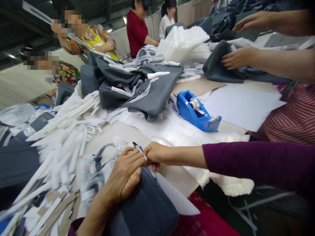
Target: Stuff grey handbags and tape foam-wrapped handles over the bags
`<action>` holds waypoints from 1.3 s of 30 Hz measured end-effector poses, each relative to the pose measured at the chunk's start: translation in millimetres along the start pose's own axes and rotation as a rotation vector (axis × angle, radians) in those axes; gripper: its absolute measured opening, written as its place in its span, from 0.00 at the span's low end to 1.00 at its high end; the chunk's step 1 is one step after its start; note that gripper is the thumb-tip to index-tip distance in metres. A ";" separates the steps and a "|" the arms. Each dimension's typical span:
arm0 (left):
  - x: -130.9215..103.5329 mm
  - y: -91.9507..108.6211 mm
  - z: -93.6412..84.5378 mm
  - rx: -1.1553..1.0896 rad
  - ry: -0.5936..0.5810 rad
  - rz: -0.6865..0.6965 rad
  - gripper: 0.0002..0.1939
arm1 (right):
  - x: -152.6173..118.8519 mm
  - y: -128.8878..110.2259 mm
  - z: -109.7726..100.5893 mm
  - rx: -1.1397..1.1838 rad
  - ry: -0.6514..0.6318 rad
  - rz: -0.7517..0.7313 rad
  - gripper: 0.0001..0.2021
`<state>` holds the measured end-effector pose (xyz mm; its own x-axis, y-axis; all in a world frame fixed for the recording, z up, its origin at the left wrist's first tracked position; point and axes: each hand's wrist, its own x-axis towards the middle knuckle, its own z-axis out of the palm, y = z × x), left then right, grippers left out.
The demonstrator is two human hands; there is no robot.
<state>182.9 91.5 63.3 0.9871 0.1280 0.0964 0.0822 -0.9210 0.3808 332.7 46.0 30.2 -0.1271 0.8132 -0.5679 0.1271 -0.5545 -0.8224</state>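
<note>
A dark blue-grey leather handbag (147, 203) lies tilted on its side in front of me, at the near edge of the table. My left hand (125, 173) grips its upper edge, thumb on the leather and fingers folded over. Close beside it, my right hand (156, 155) is closed in a pinch at the bag's opening; its fingertips hide what they hold. A white paper sheet (174, 193) sticks out from under the bag on the right. Just left of my left hand lie bag straps in clear plastic wrap (92, 173).
A blue tape dispenser (197, 111) stands beyond my right hand. White foam strips (64, 141) are heaped at left, with grey bags (157, 91) piled behind. At right, a co-worker's hands (241, 59) handle another bag. Several people work across the table.
</note>
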 end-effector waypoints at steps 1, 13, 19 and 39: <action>0.0 -0.1 0.0 -0.007 0.005 0.000 0.14 | 2.3 -1.1 3.3 0.043 -0.001 -0.005 0.10; 1.9 -3.5 2.3 -0.008 -0.114 -0.044 0.16 | -81.6 88.2 -20.7 -0.270 0.216 -0.705 0.35; 2.7 -1.7 0.2 -0.047 -0.087 -0.040 0.17 | -102.4 114.7 -0.9 -0.413 0.212 -0.967 0.21; -0.5 0.4 -4.3 -0.116 -0.070 -0.053 0.20 | -55.8 51.9 16.5 -0.045 0.288 -0.305 0.03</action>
<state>181.9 92.7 67.4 0.9894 0.1452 0.0103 0.1218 -0.8645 0.4877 330.2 -31.1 18.7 0.1135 0.9587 -0.2608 0.1694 -0.2774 -0.9457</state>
